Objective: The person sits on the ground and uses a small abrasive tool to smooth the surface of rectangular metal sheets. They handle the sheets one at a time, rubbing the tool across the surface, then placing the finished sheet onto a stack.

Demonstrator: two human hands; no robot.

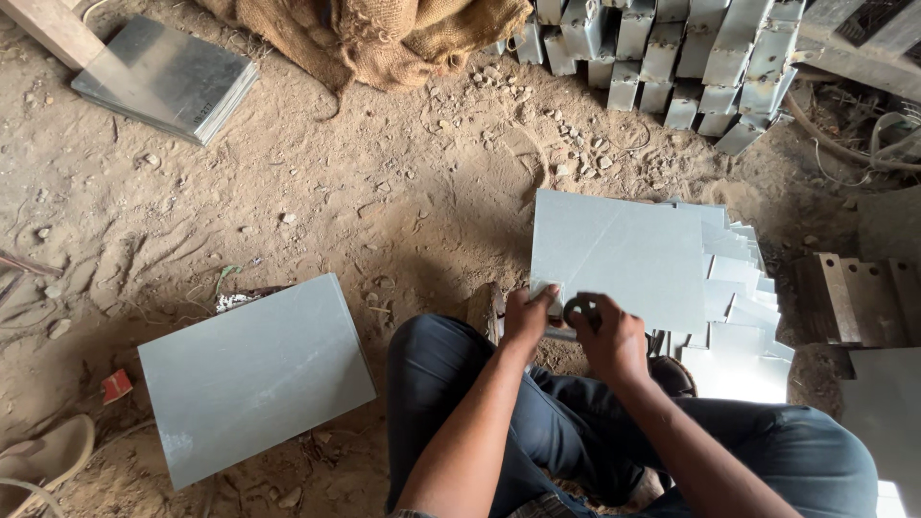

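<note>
You're mid-cut I'd say, right at the near edge of that grey metal sheet [619, 254] sitting on top of the fanned stack [743, 288] by your knees. Your left hand [527, 317] pinches the sheet's corner, your right hand [606, 331] is wrapped tight round the snips [578, 309]. Probably the next bit needs a steady sheet and a straight line
</note>
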